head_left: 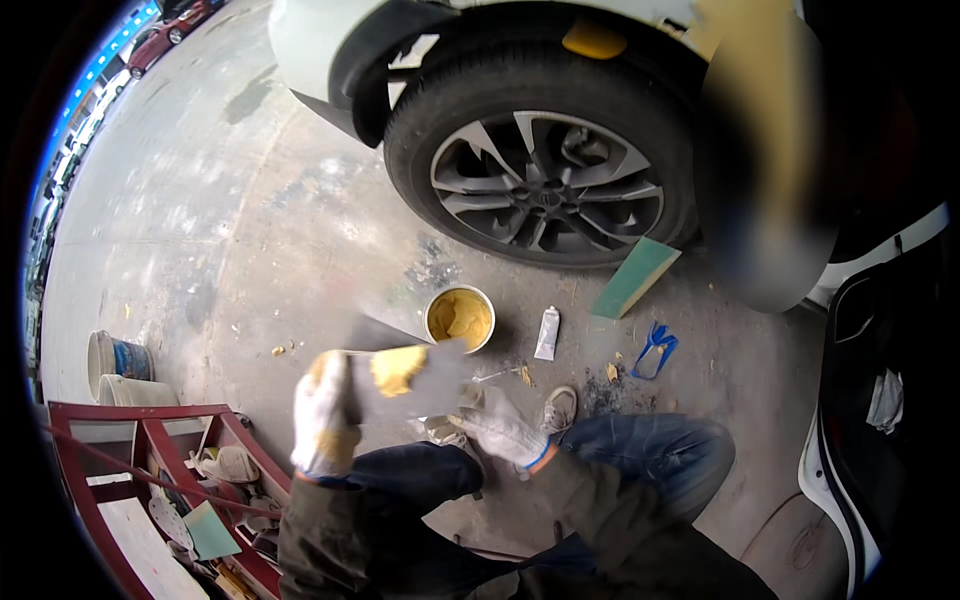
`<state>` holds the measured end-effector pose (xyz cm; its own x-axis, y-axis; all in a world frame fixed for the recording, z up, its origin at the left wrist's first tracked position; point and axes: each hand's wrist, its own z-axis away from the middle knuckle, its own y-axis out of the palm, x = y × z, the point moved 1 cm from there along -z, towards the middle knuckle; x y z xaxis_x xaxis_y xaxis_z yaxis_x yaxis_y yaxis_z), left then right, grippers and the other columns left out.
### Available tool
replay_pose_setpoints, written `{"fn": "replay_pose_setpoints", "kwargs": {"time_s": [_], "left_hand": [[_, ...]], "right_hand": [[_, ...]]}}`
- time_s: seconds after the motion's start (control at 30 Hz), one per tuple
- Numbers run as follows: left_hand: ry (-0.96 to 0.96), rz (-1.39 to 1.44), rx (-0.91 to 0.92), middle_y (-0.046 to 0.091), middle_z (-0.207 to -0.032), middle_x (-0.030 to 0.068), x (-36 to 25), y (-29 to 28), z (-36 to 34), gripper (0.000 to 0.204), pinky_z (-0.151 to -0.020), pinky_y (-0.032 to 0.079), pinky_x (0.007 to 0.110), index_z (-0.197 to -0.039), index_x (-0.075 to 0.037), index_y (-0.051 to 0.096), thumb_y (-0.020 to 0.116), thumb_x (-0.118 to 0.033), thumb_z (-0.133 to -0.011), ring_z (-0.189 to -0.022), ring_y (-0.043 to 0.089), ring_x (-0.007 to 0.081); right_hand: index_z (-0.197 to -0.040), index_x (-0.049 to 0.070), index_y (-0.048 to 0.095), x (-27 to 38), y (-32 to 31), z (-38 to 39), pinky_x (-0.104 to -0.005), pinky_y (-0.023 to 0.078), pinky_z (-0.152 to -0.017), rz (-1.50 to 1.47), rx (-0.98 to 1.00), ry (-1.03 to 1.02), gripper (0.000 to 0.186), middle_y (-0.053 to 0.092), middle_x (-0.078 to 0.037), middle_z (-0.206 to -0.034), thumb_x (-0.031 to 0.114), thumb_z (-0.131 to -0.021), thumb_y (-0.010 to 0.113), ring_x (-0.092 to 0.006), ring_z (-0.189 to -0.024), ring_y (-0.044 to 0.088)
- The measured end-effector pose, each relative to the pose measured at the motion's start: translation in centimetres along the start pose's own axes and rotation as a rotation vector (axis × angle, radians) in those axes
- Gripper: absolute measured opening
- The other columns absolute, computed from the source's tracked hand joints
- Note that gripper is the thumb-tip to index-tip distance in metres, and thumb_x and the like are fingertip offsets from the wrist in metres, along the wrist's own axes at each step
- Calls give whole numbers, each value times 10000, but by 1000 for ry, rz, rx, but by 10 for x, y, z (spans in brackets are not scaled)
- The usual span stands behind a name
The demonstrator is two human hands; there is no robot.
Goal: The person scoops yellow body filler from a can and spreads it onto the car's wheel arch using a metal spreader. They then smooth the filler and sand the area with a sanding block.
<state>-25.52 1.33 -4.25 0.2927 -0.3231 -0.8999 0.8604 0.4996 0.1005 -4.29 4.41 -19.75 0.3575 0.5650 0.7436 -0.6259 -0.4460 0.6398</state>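
In my gloved left hand (328, 420) is a flat grey putty spreader (372, 405), gripped at its left edge. A lump of yellow putty (398, 370) lies on its face. A second, blurred thin blade (385, 335) shows just behind it; where the two blades overlap I cannot make out. My gloved right hand (500, 425) is closed at the right end of the grey blades, its fingertips blurred. Just beyond my hands stands an open round can (460, 318) of yellow putty. To its right a white tube (547, 333) lies on the floor.
Ahead is a car wheel (545, 185) below a white fender. A green sheet (637, 278) leans near the tyre, with a blue strap-like item (655, 350) beside it. A red metal frame (150, 440) and buckets (120, 358) stand left. A car door (880, 420) bounds the right.
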Motion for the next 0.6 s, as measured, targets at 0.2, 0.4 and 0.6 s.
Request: {"fn": "replay_pose_setpoints", "kwargs": {"time_s": [0.2,0.4,0.6], "left_hand": [[232,-22,-359,651,-1045,77,6,-42,-14,264,-832,528,295,-1135,-22,628,633,-245,-993,-942,623,167],[54,379,-368,657,-1064,65,-6,-21,-15,307,-851,523,307,-1135,-44,623,570,-325,-1023,-968,625,165],[37,378,-439,643,-1074,87,-9,-16,-14,344,-852,555,321,-1165,-35,600,594,-342,-1009,-977,643,182]], "right_hand": [[-1166,-5,666,-76,-172,-19,-254,483,-548,446,-567,288,291,651,-14,-812,193,-954,640,-92,-637,588],[-1142,10,689,-139,-159,-52,-287,482,-524,1095,-283,761,540,668,-81,-688,498,-917,635,-122,-560,601],[-1165,32,667,-202,-129,-71,-212,375,-466,204,-443,674,372,636,11,-792,332,-943,670,-55,-556,495]]}}
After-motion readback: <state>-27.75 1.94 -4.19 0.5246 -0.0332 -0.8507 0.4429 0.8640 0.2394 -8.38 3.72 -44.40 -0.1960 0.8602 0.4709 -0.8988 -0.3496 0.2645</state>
